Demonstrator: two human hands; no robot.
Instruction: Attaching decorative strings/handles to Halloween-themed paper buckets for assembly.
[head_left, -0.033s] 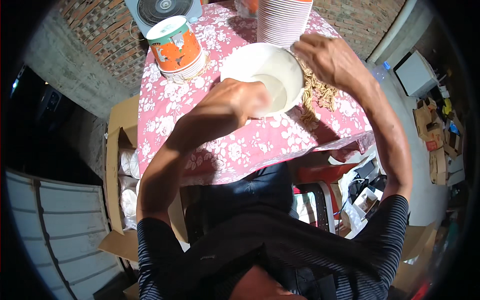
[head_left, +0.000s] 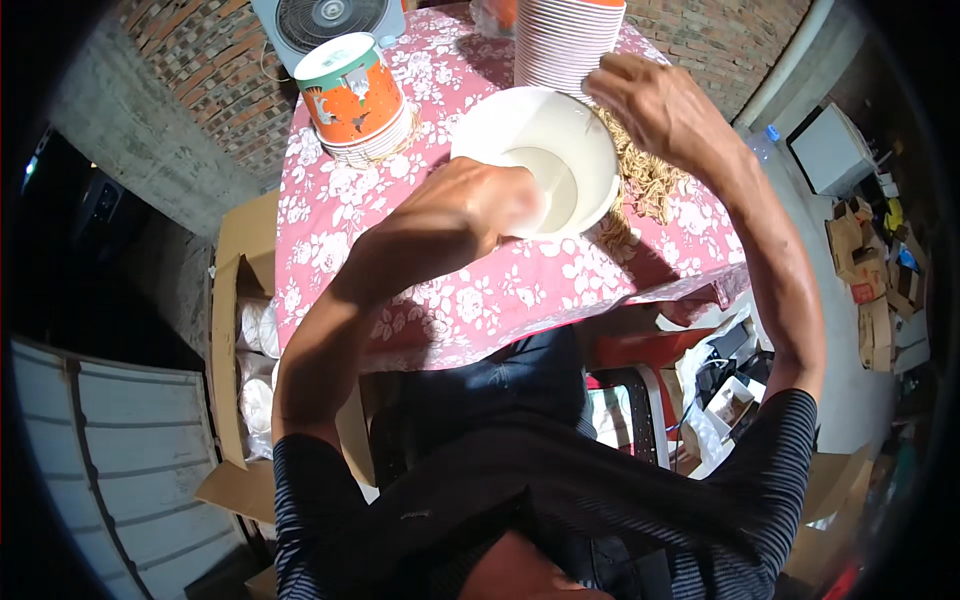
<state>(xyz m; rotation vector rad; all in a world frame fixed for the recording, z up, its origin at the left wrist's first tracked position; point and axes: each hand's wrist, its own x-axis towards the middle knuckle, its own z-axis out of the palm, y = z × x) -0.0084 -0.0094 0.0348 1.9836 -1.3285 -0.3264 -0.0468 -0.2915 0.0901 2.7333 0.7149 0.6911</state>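
A white paper bucket (head_left: 590,160) stands on the table with its mouth toward me, and I see its pale inside and round bottom. My left hand (head_left: 485,205) is closed over the bucket's near left rim, its fingertips blurred. At the far right rim is my right hand (head_left: 650,105), fingers bent and drawn together; whatever they hold is hidden. Beneath and beside that hand lies a pile of tan twisted cords (head_left: 650,185). Just behind the bucket rises a tall stack of nested white buckets (head_left: 565,45).
An orange and green printed bucket (head_left: 355,100) tops a short stack at the left of the pink floral tablecloth (head_left: 500,290). A grey fan (head_left: 330,15) stands behind it. Below the table are an open carton (head_left: 232,350) on the left and a bag of odds and ends (head_left: 715,390) on the right.
The white bucket has shifted slightly to the right and turned a little, showing more of its bottom. Both hands stay nearly in place.
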